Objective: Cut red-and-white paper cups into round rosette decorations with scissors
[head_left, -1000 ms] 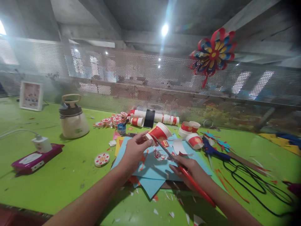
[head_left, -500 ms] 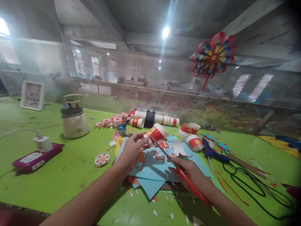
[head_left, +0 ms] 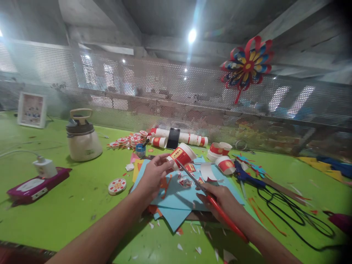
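Observation:
My left hand (head_left: 154, 172) is closed on the base end of a red and white paper cup (head_left: 183, 154), which lies tilted with its mouth toward the upper right. In my right hand (head_left: 217, 200) is a pair of scissors with red handles (head_left: 227, 218). The scissor blades (head_left: 192, 177) point up and left, their tips against the side of the cup near its base. Below the cup are light blue paper sheets (head_left: 176, 220), with red and white paper scraps (head_left: 184, 181) and a curved white piece (head_left: 208, 172) on them.
To the right lie a blue glue gun (head_left: 249, 178) with a looped black cord, and several paper cups (head_left: 225, 165). A phone (head_left: 173, 138) leans on a row of cups at the back. Leftward are a round patterned disc (head_left: 117, 186), a purple power strip (head_left: 38, 187) and a kettle-like jug (head_left: 84, 143).
The whole view has shifted slightly, so background things sit a little further left. The cup has turned a little in my left hand; the scissors remain at its side.

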Demonstrator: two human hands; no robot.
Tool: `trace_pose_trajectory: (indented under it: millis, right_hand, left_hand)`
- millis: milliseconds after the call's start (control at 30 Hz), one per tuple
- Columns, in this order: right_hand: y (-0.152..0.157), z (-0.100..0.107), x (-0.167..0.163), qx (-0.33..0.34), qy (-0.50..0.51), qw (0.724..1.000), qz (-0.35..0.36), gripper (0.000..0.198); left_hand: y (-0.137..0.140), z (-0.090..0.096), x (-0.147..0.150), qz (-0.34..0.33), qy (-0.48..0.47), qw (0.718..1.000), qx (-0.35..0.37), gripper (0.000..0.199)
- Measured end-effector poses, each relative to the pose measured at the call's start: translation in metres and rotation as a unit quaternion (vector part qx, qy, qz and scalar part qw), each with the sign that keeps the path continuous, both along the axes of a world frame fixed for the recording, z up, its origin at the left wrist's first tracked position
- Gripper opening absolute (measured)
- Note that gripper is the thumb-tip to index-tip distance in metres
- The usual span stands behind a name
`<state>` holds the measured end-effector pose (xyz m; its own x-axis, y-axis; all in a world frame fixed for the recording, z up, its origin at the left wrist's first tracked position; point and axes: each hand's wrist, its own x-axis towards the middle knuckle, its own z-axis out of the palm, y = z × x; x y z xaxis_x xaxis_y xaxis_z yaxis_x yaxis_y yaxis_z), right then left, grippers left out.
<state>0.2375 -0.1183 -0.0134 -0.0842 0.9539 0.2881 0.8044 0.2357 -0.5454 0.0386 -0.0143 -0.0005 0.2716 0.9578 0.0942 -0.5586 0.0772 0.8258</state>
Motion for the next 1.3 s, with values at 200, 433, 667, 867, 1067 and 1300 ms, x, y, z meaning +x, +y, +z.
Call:
trace_pose_trajectory:
  millis: [200, 433, 667, 867, 1067, 1300]
  right_hand:
    - [0.005, -0.006, 0.003, -0.012, -0.022, 0.999, 0.03, 0.023]
    - [0.001, 0.0, 0.001, -0.02, -0.029, 0.999, 0.024, 0.022]
    - [0.001, -0.003, 0.0, -0.01, -0.06, 0.998, -0.003, 0.024]
    - [0.007, -0.01, 0.003, -0.02, -0.027, 0.999, 0.007, 0.022]
    - [0.003, -0.005, -0.003, -0.013, -0.013, 1.0, 0.0, 0.021]
    - [0.0, -0.006, -0.001, -0.019, -0.029, 0.999, -0.022, 0.023]
  left_hand:
    - [0.0, -0.002, 0.003, -0.006, 0.0, 1.0, -0.008, 0.031]
    - [-0.004, -0.003, 0.004, 0.002, 0.018, 1.0, 0.01, 0.034]
    - [-0.002, -0.002, 0.001, -0.008, 0.018, 1.0, 0.016, 0.032]
    - [0.005, -0.008, 0.001, 0.008, 0.061, 0.997, 0.046, 0.038]
    - [0.003, -0.01, 0.002, 0.014, 0.086, 0.994, 0.062, 0.039]
    - [0.002, -0.003, -0.001, -0.005, 0.066, 0.997, 0.038, 0.04]
